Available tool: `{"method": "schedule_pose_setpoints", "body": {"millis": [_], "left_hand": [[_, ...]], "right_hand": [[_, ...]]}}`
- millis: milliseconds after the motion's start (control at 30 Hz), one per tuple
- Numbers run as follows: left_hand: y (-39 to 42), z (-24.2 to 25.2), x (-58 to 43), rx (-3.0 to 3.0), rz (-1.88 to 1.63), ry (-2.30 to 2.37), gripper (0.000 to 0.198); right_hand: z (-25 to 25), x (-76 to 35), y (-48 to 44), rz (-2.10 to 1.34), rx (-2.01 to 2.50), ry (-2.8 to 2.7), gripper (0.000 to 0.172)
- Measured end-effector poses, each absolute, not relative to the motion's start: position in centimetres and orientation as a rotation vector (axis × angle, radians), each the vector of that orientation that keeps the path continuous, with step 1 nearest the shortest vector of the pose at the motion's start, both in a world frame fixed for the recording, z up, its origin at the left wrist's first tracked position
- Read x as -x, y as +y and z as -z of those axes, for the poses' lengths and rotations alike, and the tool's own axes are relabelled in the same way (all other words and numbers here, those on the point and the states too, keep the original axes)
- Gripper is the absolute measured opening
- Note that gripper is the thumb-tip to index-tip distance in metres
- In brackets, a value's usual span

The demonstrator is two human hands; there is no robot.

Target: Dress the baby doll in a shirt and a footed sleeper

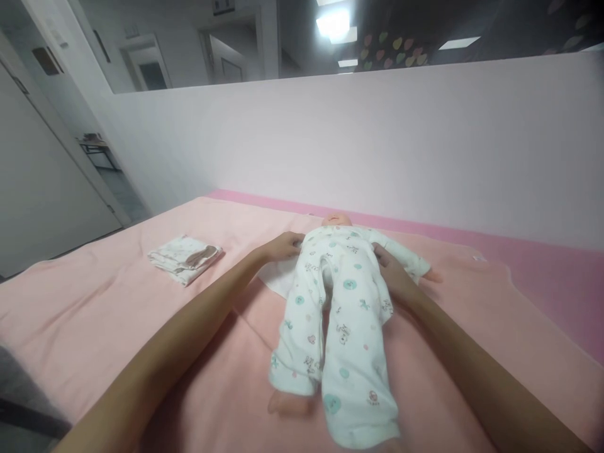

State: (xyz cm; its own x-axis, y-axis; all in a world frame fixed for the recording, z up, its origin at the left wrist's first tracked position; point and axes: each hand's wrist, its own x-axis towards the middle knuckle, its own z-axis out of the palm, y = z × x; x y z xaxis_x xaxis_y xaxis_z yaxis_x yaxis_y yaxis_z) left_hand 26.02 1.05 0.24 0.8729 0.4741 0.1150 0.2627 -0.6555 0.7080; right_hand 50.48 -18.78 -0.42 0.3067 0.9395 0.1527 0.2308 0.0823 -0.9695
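A baby doll (337, 219) lies on its back, feet toward me. It is dressed in white baby pants (352, 327) with small animal and green dot prints, and a matching long-sleeved top (401, 251). My left hand (285, 244) is closed on the pants at the left side of the waist, fingertips partly hidden by cloth. On the opposite side, my right hand (391, 267) grips the waist of the pants, its thumb near the top edge. One bare foot (290, 402) sticks out of the left pant leg. The doll's right-side hand (433, 275) shows past the sleeve.
A folded white printed cloth (185, 258) rests to the left on the pink blanket (94, 302). Behind the doll runs a pink mat edge (542, 270), then a white wall (353, 138) with a dark window above. A door (42, 170) stands at far left.
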Motion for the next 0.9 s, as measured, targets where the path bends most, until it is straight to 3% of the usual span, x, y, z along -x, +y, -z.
{"method": "schedule_pose_setpoints", "body": {"millis": [333,467,533,700,767,900], "left_hand": [[1.1,-0.4,-25.8,-2.401,-0.334,0.492,0.046],[0.6,-0.7,-25.8,-2.466,-0.257,0.432,0.065],[-0.1,-0.7,-26.2,-2.485,-0.215,0.333,0.063],[-1.5,0.4,-27.6,-2.615,-0.422,0.504,0.030],[-1.7,1.0,-27.7,-2.641,-0.496,0.587,0.030],[-1.6,1.6,-27.6,-2.671,-0.495,0.599,0.036]], "right_hand": [[0.3,-49.6,-18.6,-0.885,1.206,-0.897,0.031],[0.5,-50.4,-18.4,-0.932,1.196,-0.938,0.015],[0.2,-51.1,-18.6,-0.917,1.283,-1.077,0.011],[-1.2,-52.0,-19.8,-0.952,1.393,-1.423,0.049],[-1.3,-52.0,-20.0,-0.924,1.400,-1.509,0.058],[-0.2,-52.1,-19.4,-0.696,1.490,-1.630,0.059]]}}
